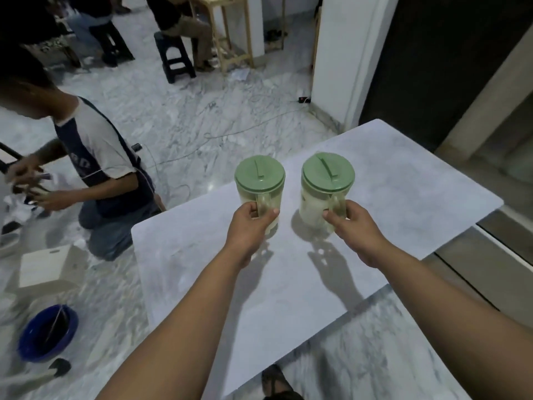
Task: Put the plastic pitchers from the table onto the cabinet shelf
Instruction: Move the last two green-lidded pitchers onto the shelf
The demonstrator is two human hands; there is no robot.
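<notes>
We see two clear plastic pitchers with green lids standing upright side by side on the pale table (403,180), a little above the centre of the frame and apart from each other. Our left hand (251,223) is curled closed around the handle of the left pitcher (259,183); our right hand (350,223) is wrapped the same way around the handle of the right pitcher (327,183). Both pitchers stand well inside the tabletop: bare surface runs out to the far corner at upper right, to the right edge, and down toward the near edge at the bottom of the frame. The left pitcher is the closer of the two to the table's left edge. Beyond that edge, at middle left, a kneeling person (101,174) is on the marble floor (202,111); a blue bowl (47,332) lies at lower left. A dark stool (176,59) stands at the upper centre.
</notes>
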